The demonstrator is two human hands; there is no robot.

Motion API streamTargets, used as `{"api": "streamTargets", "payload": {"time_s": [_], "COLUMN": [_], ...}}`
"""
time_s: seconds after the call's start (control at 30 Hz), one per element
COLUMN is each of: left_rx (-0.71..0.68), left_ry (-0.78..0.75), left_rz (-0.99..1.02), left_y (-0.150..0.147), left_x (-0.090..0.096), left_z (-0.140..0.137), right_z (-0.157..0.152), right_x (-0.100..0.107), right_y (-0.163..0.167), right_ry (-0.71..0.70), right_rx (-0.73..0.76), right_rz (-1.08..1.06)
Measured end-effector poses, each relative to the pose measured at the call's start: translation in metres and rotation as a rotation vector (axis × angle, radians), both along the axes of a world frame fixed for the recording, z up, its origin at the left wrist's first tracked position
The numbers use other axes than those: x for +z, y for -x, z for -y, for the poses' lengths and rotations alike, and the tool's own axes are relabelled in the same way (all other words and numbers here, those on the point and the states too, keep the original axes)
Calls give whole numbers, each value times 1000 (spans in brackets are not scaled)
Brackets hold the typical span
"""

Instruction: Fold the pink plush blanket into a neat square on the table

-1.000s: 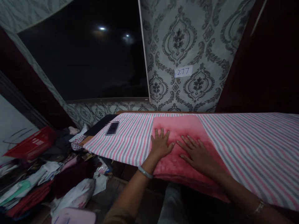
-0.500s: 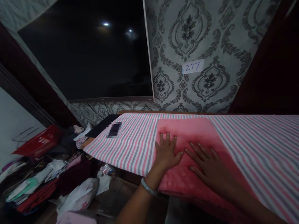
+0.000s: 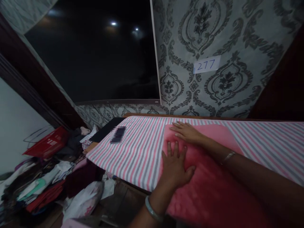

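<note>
A pink plush cloth (image 3: pixel 204 186) lies over a striped sheet (image 3: pixel 140 148) and hangs down past the near edge of the surface. With fingers spread, my left hand (image 3: pixel 175 167) rests flat on the cloth near its left side. Farther back, my right hand (image 3: pixel 187 131) lies across the cloth's far left corner, fingers stretched out to the left. Neither hand grips anything. My right forearm covers part of the cloth's far side. A bracelet shows on each wrist.
A blurred dark object (image 3: pixel 118 135) lies on the sheet at the left. Heaped clothes (image 3: pixel 47 186) and a red basket (image 3: pixel 48 142) fill the lower left. A large screen (image 3: pixel 99 57) and a paper marked 277 (image 3: pixel 206 64) are on the wall behind.
My right hand has moved away from me and left, from the cloth's middle to its far left corner. My left hand stays flat on the cloth. The view has shifted slightly left.
</note>
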State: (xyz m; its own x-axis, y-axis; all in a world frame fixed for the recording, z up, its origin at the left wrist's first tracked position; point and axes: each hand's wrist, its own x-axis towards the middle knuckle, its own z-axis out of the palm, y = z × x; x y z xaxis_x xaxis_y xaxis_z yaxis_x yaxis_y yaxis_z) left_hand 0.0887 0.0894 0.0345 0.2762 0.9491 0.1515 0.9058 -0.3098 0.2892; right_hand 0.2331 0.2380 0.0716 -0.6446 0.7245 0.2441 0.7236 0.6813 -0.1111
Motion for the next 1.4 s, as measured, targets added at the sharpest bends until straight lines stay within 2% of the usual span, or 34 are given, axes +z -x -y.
{"api": "streamTargets", "payload": {"time_s": [0.13, 0.2, 0.3, 0.5, 0.63, 0.77, 0.87, 0.97, 1.07, 1.17, 1.33, 1.4], "left_rx": [-7, -12, -22, -21, 0, 16, 24, 18, 15, 13, -6, -67], "left_ry": [-5, -1, 15, 15, -54, -91, -107, -144, -166, -135, -14, -63], "left_rz": [19, 22, 35, -5, -72, -150, -199, -232, -242, -236, -245, -245], "left_y": [2, 3, 5, 5, 3, 0, -1, -2, -3, -2, -2, -6], "left_x": [-1, -2, -3, -3, 2, 7, 9, 9, 10, 14, 39, 50], "left_z": [4, 6, 8, 2, -4, -8, -10, -11, -11, -13, -12, -2], "right_z": [-27, -30, -31, -31, -25, -21, -14, -1, 13, 20, 24, 26], "right_x": [-43, -52, -55, -47, -32, -16, -4, 7, 12, 13, 12, 13], "right_y": [4, 1, -2, 2, 6, 2, -21, -65, -114, -149, -161, -154], "right_ry": [61, 69, 110, 152, 167, 141, 76, 103, 175, 246, 308, 308], "right_rx": [34, 35, 2, -33, -33, -98, -216, -342, -410, -478, -536, -543], "right_rz": [-63, -88, -89, -97, -109, -58, 17, 32, -73, -192, -245, -260]}}
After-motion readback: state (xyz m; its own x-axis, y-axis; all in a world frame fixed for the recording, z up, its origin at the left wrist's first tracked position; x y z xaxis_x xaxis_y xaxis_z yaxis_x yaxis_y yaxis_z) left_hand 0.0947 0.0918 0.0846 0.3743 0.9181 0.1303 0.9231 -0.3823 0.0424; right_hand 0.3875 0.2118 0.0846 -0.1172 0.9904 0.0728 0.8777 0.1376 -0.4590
